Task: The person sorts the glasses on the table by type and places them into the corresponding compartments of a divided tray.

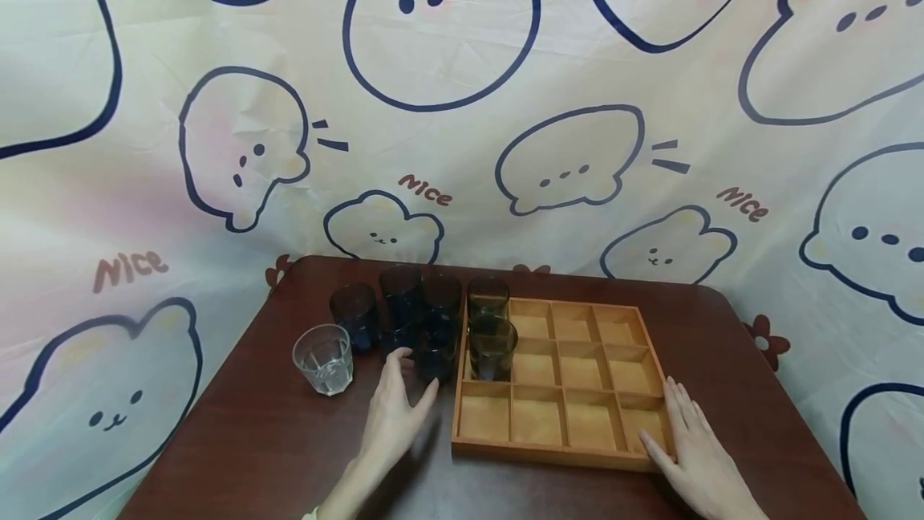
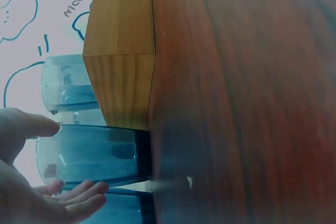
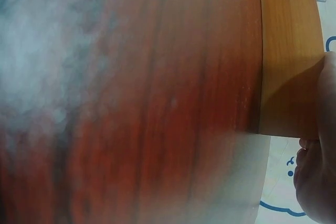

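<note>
My left hand point(image 1: 393, 416) reaches toward a dark blue glass point(image 1: 435, 355), with thumb and fingers spread on either side of it. In the left wrist view the thumb is near the upper side of this glass point(image 2: 94, 153), and the fingers lie close to a second one behind; firm contact cannot be told. Right of it lies a wooden compartment tray point(image 1: 534, 449), where two smoky glasses point(image 1: 493, 347) stand in the left column. My right hand point(image 1: 696, 444) rests on the tray's right front corner, fingers straight along the outer side and thumb over the rim.
Several more dark blue glasses point(image 1: 355, 315) cluster left of the tray, toward the back. A clear faceted glass point(image 1: 325, 359) stands at their left. Beneath everything is a dark brown table point(image 1: 253, 440), backed by a cartoon-print cloth point(image 1: 447, 143).
</note>
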A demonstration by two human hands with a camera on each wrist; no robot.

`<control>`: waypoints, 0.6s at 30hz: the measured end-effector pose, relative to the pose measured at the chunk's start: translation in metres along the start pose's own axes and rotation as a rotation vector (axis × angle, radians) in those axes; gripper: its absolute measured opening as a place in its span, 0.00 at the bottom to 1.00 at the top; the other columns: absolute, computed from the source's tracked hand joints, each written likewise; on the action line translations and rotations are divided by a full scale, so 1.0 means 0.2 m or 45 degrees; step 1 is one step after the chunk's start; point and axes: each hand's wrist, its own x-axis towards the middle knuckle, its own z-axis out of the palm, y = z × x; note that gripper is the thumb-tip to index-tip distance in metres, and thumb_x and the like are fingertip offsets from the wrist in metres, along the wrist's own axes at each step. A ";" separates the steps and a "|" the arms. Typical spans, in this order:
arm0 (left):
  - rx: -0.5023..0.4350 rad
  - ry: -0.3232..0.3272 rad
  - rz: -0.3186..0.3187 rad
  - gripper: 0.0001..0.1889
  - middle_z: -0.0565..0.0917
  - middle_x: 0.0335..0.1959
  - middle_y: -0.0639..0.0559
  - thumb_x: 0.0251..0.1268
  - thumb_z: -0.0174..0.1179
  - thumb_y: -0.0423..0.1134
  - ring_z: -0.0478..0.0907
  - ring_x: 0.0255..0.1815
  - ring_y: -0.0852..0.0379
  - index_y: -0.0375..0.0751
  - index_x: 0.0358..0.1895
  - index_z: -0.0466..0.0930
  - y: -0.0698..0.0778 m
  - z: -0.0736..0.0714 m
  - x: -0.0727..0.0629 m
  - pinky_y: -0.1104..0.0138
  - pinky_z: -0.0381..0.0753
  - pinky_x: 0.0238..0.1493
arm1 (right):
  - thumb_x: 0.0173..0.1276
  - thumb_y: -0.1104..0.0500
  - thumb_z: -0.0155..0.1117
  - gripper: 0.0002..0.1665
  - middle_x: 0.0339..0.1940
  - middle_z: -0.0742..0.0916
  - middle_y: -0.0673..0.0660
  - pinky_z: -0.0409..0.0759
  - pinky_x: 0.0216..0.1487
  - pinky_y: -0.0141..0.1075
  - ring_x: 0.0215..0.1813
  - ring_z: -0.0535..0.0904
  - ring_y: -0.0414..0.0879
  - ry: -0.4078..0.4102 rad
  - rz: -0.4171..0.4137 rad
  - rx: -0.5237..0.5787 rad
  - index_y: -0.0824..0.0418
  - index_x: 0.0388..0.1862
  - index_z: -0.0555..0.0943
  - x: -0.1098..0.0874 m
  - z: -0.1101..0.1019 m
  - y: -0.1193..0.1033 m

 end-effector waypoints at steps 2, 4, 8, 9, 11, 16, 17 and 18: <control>-0.015 0.016 0.001 0.35 0.83 0.61 0.35 0.73 0.73 0.42 0.85 0.61 0.37 0.35 0.76 0.67 -0.02 0.02 0.00 0.44 0.87 0.54 | 0.84 0.29 0.55 0.63 0.91 0.52 0.77 0.11 0.84 0.32 0.90 0.47 0.76 -0.006 0.004 0.008 0.68 0.92 0.39 0.00 0.01 0.00; -0.039 0.040 0.012 0.39 0.82 0.63 0.33 0.72 0.74 0.44 0.84 0.63 0.35 0.34 0.78 0.65 -0.05 0.04 0.01 0.41 0.87 0.54 | 0.84 0.30 0.56 0.64 0.91 0.52 0.78 0.10 0.84 0.31 0.90 0.47 0.76 -0.008 0.006 0.013 0.69 0.92 0.40 0.00 0.02 0.00; -0.134 0.096 0.050 0.42 0.80 0.65 0.30 0.72 0.74 0.50 0.82 0.64 0.32 0.36 0.80 0.63 -0.12 0.12 0.04 0.40 0.86 0.56 | 0.83 0.29 0.56 0.64 0.91 0.53 0.78 0.13 0.87 0.36 0.90 0.48 0.76 0.001 0.001 0.004 0.70 0.92 0.40 0.01 0.02 0.00; -0.143 0.120 0.054 0.43 0.81 0.65 0.31 0.72 0.74 0.52 0.83 0.63 0.34 0.38 0.80 0.63 -0.16 0.15 0.05 0.42 0.86 0.55 | 0.83 0.29 0.56 0.64 0.91 0.53 0.78 0.14 0.89 0.38 0.90 0.48 0.76 0.002 0.001 0.006 0.69 0.92 0.40 0.01 0.02 0.00; -0.153 0.138 0.013 0.43 0.81 0.65 0.35 0.69 0.75 0.55 0.83 0.62 0.39 0.43 0.79 0.63 -0.24 0.21 0.08 0.46 0.85 0.55 | 0.83 0.29 0.56 0.64 0.91 0.53 0.78 0.17 0.91 0.43 0.90 0.48 0.76 0.000 0.004 0.011 0.69 0.92 0.40 0.02 0.02 0.00; -0.191 0.138 -0.141 0.50 0.79 0.66 0.42 0.60 0.81 0.61 0.81 0.65 0.45 0.47 0.77 0.61 -0.33 0.35 0.14 0.49 0.85 0.58 | 0.83 0.29 0.56 0.65 0.91 0.51 0.78 0.15 0.90 0.44 0.90 0.46 0.77 -0.030 0.032 0.054 0.69 0.92 0.39 0.02 0.01 0.00; -0.206 0.149 -0.155 0.52 0.79 0.66 0.42 0.58 0.82 0.62 0.81 0.64 0.44 0.47 0.77 0.60 -0.34 0.37 0.15 0.49 0.85 0.57 | 0.83 0.29 0.56 0.65 0.91 0.51 0.79 0.16 0.90 0.46 0.90 0.45 0.77 -0.038 0.041 0.066 0.70 0.92 0.39 0.03 0.01 0.01; -0.216 0.161 -0.167 0.52 0.78 0.66 0.42 0.57 0.83 0.62 0.82 0.64 0.44 0.47 0.76 0.60 -0.33 0.38 0.16 0.49 0.85 0.56 | 0.82 0.28 0.57 0.66 0.91 0.50 0.79 0.16 0.90 0.49 0.90 0.45 0.78 -0.046 0.049 0.077 0.70 0.92 0.38 0.03 0.01 0.01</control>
